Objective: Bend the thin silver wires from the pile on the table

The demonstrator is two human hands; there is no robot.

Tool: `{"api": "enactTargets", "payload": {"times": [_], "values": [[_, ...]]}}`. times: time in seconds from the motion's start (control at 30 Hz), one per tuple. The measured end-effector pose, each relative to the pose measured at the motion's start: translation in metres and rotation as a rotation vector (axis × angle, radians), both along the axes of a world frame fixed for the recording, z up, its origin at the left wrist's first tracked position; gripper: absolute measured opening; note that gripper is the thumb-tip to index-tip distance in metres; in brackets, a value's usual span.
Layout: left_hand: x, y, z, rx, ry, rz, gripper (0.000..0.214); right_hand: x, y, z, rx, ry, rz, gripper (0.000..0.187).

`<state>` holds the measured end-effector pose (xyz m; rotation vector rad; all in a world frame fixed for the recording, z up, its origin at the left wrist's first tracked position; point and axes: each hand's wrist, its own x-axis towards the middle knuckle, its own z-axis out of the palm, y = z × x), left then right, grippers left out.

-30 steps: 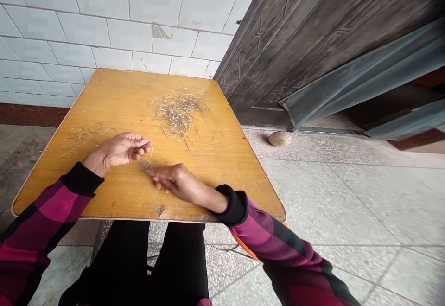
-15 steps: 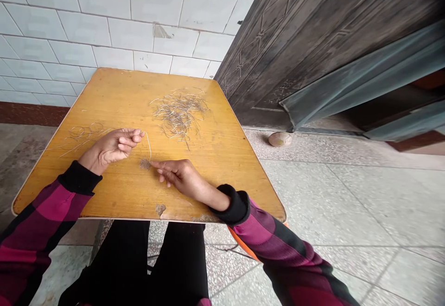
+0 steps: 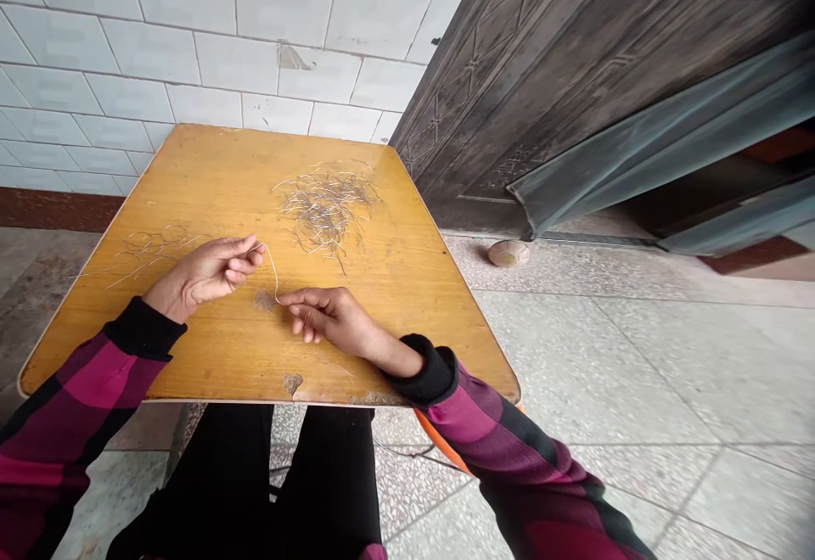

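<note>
A thin, pale wire (image 3: 273, 265) runs in a bent curve between my two hands, above the wooden table (image 3: 210, 170). My left hand (image 3: 220, 270) pinches its upper end between thumb and forefinger, the other fingers curled. The lower end is pinched in the fingertips of my right hand (image 3: 328, 314), near a worn spot on the tabletop. Behind my left hand lie several long, loosely looped wires (image 3: 153, 246). Farther back, right of the middle, is a tangled pile of short bent wires (image 3: 328, 208).
White wall tiles (image 3: 184, 55) stand behind the table's far edge. To the right are a dark carved wooden door (image 3: 471, 119), a grey-blue curtain (image 3: 592, 170) and a roundish ball-like object (image 3: 508, 253) on the floor. Part of an orange seat (image 3: 442, 441) shows below the table's near edge.
The wire is more curved now, its lower end hooking toward my right fingertips. My left fingers have shifted their pinch slightly. The wires on the table have not moved.
</note>
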<state>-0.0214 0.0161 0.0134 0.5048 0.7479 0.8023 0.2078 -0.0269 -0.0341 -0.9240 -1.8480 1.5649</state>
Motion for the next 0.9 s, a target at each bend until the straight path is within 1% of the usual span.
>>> {"api": "enactTargets", "payload": {"times": [0.13,0.2,0.27,0.33,0.4,0.47,0.57,0.63,0.7,0.8,0.9], "values": [[0.002,0.004,-0.005,-0.025,-0.030,0.072,0.046,-0.002,0.003,0.001,-0.077,0.088,-0.079,0.037],[0.001,0.004,-0.006,-0.006,-0.046,0.139,0.048,-0.001,0.005,0.002,-0.096,0.117,-0.109,0.037],[0.002,0.001,-0.008,0.015,-0.051,0.223,0.042,-0.001,0.007,0.003,-0.107,0.136,-0.130,0.037],[0.006,-0.004,-0.012,0.036,0.011,0.256,0.033,0.000,0.008,0.004,-0.109,0.151,-0.152,0.037],[0.014,-0.012,-0.016,0.117,0.150,0.210,0.023,0.000,0.009,0.004,-0.104,0.151,-0.157,0.035],[0.022,-0.021,-0.019,0.303,0.320,0.132,0.014,0.000,0.009,0.003,-0.096,0.139,-0.141,0.034],[0.031,-0.029,-0.023,0.589,0.581,0.026,0.016,-0.003,0.008,0.000,-0.091,0.100,-0.109,0.030],[0.032,-0.030,-0.024,0.708,0.711,-0.021,0.018,-0.005,0.007,-0.001,-0.094,0.064,-0.092,0.027],[0.030,-0.029,-0.025,0.775,0.799,-0.068,0.020,-0.006,0.007,-0.003,-0.095,0.023,-0.060,0.023],[0.028,-0.028,-0.025,0.819,0.870,-0.183,0.023,-0.006,0.009,-0.003,-0.094,-0.029,-0.005,0.019],[0.025,-0.028,-0.024,0.758,0.797,-0.294,0.024,-0.005,0.011,-0.001,-0.108,-0.043,0.031,0.018]]}}
